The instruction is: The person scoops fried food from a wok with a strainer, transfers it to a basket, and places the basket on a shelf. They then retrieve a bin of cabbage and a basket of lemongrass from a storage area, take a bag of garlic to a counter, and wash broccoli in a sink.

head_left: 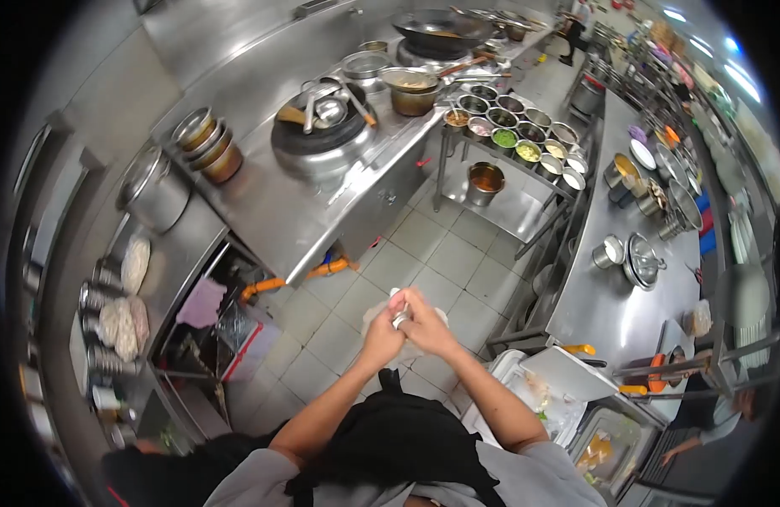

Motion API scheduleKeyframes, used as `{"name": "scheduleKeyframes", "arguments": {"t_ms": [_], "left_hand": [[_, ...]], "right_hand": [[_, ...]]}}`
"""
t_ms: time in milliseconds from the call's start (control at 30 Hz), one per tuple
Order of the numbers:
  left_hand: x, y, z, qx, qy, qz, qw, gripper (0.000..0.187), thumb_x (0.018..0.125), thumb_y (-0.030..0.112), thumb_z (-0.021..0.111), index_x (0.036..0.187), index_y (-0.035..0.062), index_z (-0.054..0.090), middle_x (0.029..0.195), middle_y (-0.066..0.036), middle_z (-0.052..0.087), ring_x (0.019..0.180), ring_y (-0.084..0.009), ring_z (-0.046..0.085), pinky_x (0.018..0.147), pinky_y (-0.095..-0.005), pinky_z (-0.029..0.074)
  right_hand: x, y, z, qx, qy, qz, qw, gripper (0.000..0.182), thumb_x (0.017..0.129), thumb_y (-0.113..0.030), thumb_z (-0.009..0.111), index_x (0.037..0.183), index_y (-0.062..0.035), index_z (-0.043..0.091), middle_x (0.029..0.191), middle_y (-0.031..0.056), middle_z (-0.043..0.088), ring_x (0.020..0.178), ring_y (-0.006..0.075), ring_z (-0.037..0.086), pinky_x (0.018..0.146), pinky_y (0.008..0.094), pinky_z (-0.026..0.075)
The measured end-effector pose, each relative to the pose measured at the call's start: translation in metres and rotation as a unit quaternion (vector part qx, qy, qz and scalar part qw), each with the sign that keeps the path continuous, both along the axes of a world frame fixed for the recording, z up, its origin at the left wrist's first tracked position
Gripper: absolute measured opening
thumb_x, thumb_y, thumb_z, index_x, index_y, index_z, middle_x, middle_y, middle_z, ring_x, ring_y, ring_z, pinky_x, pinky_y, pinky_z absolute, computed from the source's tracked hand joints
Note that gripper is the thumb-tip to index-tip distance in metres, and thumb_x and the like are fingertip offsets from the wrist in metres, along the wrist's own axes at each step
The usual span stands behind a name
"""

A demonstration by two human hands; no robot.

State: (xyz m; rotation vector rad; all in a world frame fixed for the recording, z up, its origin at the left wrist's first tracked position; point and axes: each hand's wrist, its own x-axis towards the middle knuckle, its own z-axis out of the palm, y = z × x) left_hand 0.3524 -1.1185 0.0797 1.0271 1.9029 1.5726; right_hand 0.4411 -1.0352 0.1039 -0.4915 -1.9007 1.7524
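Note:
My left hand (381, 339) and my right hand (427, 330) meet in front of my dark apron (394, 444), above the tiled floor. The fingers of both are closed and pressed together around a whitish cloth (441, 316), which spreads out thinly behind them on both sides. A small silvery thing (399, 320) shows between the hands; its kind cannot be made out. The fingers hide most of what lies inside the grip.
Ahead stands a steel stove counter with a wok (327, 127) holding ladles. A rack of ingredient pots (504, 138) is beyond, over a pot (485, 182) of reddish liquid. At right are a long steel counter (576, 296) and a person's arm (690, 444).

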Motion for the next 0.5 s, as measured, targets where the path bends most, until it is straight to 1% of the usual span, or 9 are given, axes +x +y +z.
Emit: {"name": "scheduleKeyframes", "arguments": {"t_ms": [67,133,200,300,333,367,400,467,500], "left_hand": [[-0.017,0.028,0.010,-0.094,-0.282,-0.056,0.953,0.015,0.068,-0.001,0.054,0.082,0.0016,0.050,0.067,-0.005,0.054,0.061,-0.0152,0.054,0.055,-0.0278,0.042],[-0.038,0.059,0.001,-0.073,-0.279,-0.062,0.956,0.016,0.067,-0.002,0.054,0.082,0.0029,0.051,0.069,-0.002,0.055,0.059,-0.0105,0.051,0.051,-0.0246,0.040],[-0.057,0.088,0.001,-0.074,-0.323,-0.090,0.939,0.016,0.068,-0.003,0.053,0.082,0.0036,0.051,0.068,-0.001,0.054,0.057,-0.0072,0.049,0.048,-0.0220,0.038],[-0.054,0.127,0.046,-0.047,-0.346,-0.137,0.927,0.015,0.069,-0.004,0.054,0.080,0.0053,0.049,0.067,-0.001,0.054,0.049,-0.0046,0.044,0.042,-0.0206,0.032],[-0.059,0.141,0.051,-0.051,-0.338,-0.166,0.925,0.015,0.070,-0.005,0.054,0.078,0.0062,0.048,0.067,-0.001,0.054,0.048,-0.0034,0.042,0.041,-0.0196,0.029],[-0.063,0.156,0.056,-0.040,-0.343,-0.195,0.918,0.015,0.071,-0.005,0.053,0.077,0.0069,0.047,0.067,-0.001,0.054,0.046,-0.0022,0.039,0.039,-0.0190,0.026],[-0.065,0.171,0.063,-0.028,-0.349,-0.219,0.911,0.016,0.072,-0.006,0.053,0.076,0.0077,0.046,0.067,-0.002,0.054,0.045,-0.0011,0.036,0.038,-0.0185,0.023],[-0.061,0.202,0.095,-0.041,-0.342,-0.223,0.912,0.017,0.074,-0.007,0.051,0.076,0.0085,0.044,0.067,-0.002,0.054,0.044,0.0001,0.031,0.038,-0.0181,0.020],[-0.059,0.216,0.106,-0.038,-0.343,-0.242,0.907,0.017,0.074,-0.007,0.050,0.076,0.0083,0.044,0.068,-0.003,0.054,0.044,-0.0001,0.031,0.038,-0.0181,0.020]], "right_hand": [[-0.001,0.039,-0.009,0.172,0.050,-0.115,0.977,0.030,0.068,0.011,0.048,0.093,-0.0058,0.051,0.082,-0.0003,0.045,0.075,0.0089,0.045,0.065,0.0220,0.039],[0.022,0.079,-0.034,0.039,-0.002,-0.248,0.968,0.021,0.069,0.006,0.052,0.088,-0.0028,0.053,0.081,0.0069,0.047,0.074,0.0161,0.050,0.070,0.0268,0.043],[0.053,0.115,-0.076,0.055,-0.121,-0.360,0.923,0.018,0.072,0.004,0.048,0.086,-0.0037,0.056,0.069,-0.0019,0.047,0.065,0.0093,0.045,0.059,0.0223,0.039],[0.104,0.145,-0.144,0.005,-0.173,-0.371,0.912,0.012,0.073,-0.002,0.051,0.080,-0.0009,0.060,0.069,0.0049,0.058,0.066,0.0150,0.054,0.060,0.0263,0.043],[0.124,0.153,-0.163,0.134,-0.372,-0.266,0.879,0.012,0.072,-0.005,0.053,0.079,-0.0003,0.063,0.072,0.0096,0.062,0.069,0.0193,0.058,0.063,0.0293,0.045],[0.142,0.163,-0.173,0.244,-0.547,-0.130,0.790,0.014,0.072,-0.007,0.055,0.078,0.0004,0.065,0.076,0.0143,0.066,0.072,0.0236,0.062,0.065,0.0324,0.048],[0.157,0.176,-0.175,0.227,-0.555,-0.143,0.787,0.014,0.072,-0.007,0.055,0.078,0.0004,0.065,0.076,0.0143,0.066,0.072,0.0236,0.062,0.065,0.0324,0.048],[0.180,0.211,-0.168,0.092,-0.483,0.058,0.869,0.017,0.071,-0.012,0.058,0.078,-0.0011,0.068,0.082,0.0183,0.067,0.077,0.0293,0.065,0.070,0.0368,0.050],[0.190,0.230,-0.154,0.095,-0.485,-0.004,0.869,0.019,0.069,-0.012,0.058,0.082,-0.0031,0.069,0.081,0.0143,0.068,0.072,0.0260,0.064,0.068,0.0368,0.050]]}}
